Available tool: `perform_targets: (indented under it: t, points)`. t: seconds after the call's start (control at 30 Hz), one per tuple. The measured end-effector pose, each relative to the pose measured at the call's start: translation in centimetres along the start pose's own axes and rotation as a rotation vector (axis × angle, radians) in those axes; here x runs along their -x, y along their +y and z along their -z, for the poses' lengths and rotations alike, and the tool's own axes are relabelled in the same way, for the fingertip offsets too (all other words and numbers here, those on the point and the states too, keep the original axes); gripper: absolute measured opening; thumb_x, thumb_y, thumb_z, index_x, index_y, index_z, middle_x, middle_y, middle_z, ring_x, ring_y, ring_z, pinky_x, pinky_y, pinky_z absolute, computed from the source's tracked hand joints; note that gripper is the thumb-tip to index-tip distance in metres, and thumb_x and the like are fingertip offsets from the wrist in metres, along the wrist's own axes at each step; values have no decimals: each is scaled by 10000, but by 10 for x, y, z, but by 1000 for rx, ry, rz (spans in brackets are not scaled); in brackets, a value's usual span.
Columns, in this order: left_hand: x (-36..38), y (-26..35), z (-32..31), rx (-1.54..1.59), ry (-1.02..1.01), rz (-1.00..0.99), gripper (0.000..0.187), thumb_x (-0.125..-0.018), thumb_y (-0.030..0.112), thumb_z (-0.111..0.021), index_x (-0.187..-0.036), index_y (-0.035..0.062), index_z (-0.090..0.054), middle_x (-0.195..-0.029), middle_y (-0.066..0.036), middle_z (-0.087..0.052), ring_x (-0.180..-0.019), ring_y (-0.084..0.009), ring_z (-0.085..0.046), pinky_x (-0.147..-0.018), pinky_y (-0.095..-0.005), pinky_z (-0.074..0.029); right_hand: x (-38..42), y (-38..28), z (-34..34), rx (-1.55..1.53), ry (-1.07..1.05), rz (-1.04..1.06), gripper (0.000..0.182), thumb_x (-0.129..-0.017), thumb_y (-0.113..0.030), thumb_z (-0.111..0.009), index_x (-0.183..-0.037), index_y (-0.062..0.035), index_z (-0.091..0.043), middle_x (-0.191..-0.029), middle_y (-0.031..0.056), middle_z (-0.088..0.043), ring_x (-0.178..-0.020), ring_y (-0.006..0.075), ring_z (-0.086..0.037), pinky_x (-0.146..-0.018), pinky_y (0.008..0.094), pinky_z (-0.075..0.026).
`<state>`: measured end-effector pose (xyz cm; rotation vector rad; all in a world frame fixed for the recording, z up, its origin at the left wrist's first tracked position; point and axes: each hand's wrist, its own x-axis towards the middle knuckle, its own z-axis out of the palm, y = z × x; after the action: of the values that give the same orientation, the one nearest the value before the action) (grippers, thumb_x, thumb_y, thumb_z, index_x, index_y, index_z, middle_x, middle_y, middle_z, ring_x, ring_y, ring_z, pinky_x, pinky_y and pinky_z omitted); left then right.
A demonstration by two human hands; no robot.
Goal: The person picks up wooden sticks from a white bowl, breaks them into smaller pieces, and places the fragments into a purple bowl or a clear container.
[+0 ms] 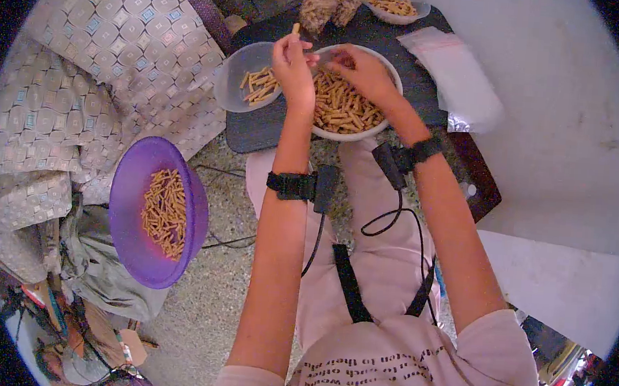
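My left hand (295, 66) is raised between two bowls, its fingers closed on a short tan stick (296, 28) that pokes up above them. Over the upper part of a white-rimmed bowl (397, 73), my right hand (361, 73) is closed, its fingertips bent down; I cannot tell what is in them. Many short tan sticks (344, 109), like crunchy snack pieces, fill that bowl. A translucent plastic bowl (231, 80) just left of my left hand holds a smaller heap of the same sticks (259, 85).
The bowls stand on a dark low table (256, 133). Behind them are filled clear bags (319, 7) and a small bowl of sticks (394, 9). Clear plastic packets (454, 77) lie right. A purple basin (125, 209) with sticks stands lower left, beside patterned fabric (63, 118). Cables hang from my wrist straps.
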<state>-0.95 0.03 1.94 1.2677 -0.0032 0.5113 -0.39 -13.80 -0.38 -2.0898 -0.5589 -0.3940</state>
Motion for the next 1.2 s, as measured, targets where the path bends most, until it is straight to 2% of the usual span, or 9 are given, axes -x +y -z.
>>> perform_targets:
  t: [0.1,0.3,0.4,0.5,0.7,0.9,1.0,1.1,1.2]
  points:
    - [-4,-1,3,34,15,-24,213,-935,227,-480,-1047,47,-477,-743,-60,-574,-568,-86,-501,-488,-217,-393,5,-9,3,371,-320,63,478,-846,-459,-520,-1125,-73,-566,-1012,129,-632,-908,272,-595,-811,371,-416]
    - [4,11,-2,100,189,-85,355,-955,198,-425,-1278,85,-329,-649,-39,-505,-524,-93,-429,-507,-217,-372,8,-7,-3,320,-347,18,433,-840,-467,-509,-1103,-134,-599,-1077,120,-618,-1014,295,-554,-911,426,-301]
    - [3,10,5,144,247,-165,371,-961,183,-398,-1315,112,-316,-675,-39,-507,-544,-100,-425,-527,-221,-375,8,-9,0,281,-351,63,388,-841,-453,-505,-1044,-148,-632,-1034,101,-636,-987,295,-568,-882,437,-325]
    - [2,8,9,78,243,-168,365,-960,172,-388,-1313,115,-317,-763,-51,-519,-577,-107,-432,-552,-241,-388,3,-16,6,244,-421,3,334,-831,-409,-541,-1019,-154,-647,-973,88,-654,-928,276,-594,-840,424,-388]
    - [1,6,8,137,323,-155,371,-950,172,-391,-1312,106,-340,-1018,-108,-552,-668,-142,-539,-611,-275,-427,1,-11,3,109,-203,-18,279,-799,-296,-630,-1009,-113,-650,-915,73,-661,-802,188,-608,-740,311,-479]
    - [7,13,1,116,39,-21,416,-916,163,-425,-1320,80,-370,-1096,-147,-596,-776,-191,-620,-719,-281,-457,-3,-7,4,-172,42,-17,258,-848,-221,-606,-1028,-36,-615,-913,59,-635,-767,136,-582,-716,271,-471]
    - [6,14,3,-104,-260,38,347,-901,201,-476,-1214,56,-518,-1007,-113,-637,-829,-174,-614,-752,-308,-466,-6,-4,4,-316,132,-71,270,-867,-260,-565,-1028,-45,-584,-956,140,-629,-875,263,-607,-797,351,-470]
    - [8,9,-6,-127,-290,55,282,-871,211,-547,-1095,54,-615,-983,-77,-648,-869,-142,-599,-793,-318,-462,-8,1,4,-299,202,-91,240,-884,-228,-544,-1032,-39,-534,-940,134,-621,-881,247,-604,-789,349,-466]
    - [5,-3,-6,-322,-372,-110,273,-844,181,-597,-1082,51,-619,-987,-54,-645,-912,-129,-585,-810,-294,-455,-9,5,5,-404,227,-90,206,-898,-200,-523,-1018,-34,-505,-917,125,-616,-871,225,-601,-777,340,-464]
